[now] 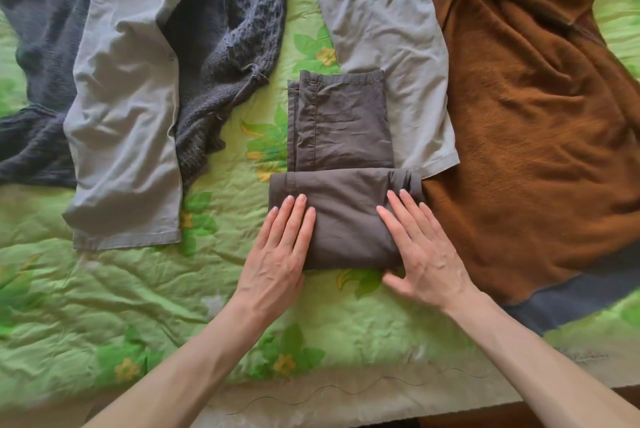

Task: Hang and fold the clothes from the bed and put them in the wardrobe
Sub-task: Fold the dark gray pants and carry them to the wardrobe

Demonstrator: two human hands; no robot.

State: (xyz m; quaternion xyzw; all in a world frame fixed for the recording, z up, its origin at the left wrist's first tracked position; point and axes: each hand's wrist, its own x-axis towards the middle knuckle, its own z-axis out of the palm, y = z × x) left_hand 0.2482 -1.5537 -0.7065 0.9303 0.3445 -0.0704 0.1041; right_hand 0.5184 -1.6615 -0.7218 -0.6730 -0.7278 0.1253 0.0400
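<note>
seen from above, a person leans over a bed with a green flowered quilt [104,289]. near the middle lie dark grey trousers [341,129], partly folded: the near end is doubled over into a thick band, and the far end lies flat beyond it. the left hand [280,254] rests flat on the left part of that band, fingers straight and together. the right hand [419,251] rests flat on the right part, fingers straight and slightly spread, thumb at the near edge. neither hand grips anything.

other clothes lie around: light grey trousers [124,122] to the left with one leg running just beside the folded piece, a dark knitted sweater [228,46] between those legs, and a brown fleece [530,122] touching the band's right end. no wardrobe is in view.

likely risks: with flat palms only, the thick band could spring open or slide on the smooth quilt when the hands lift. the next fold may go crooked, since the band sits wider than the flat part. the brown fleece or light grey leg could get caught in the fold.
</note>
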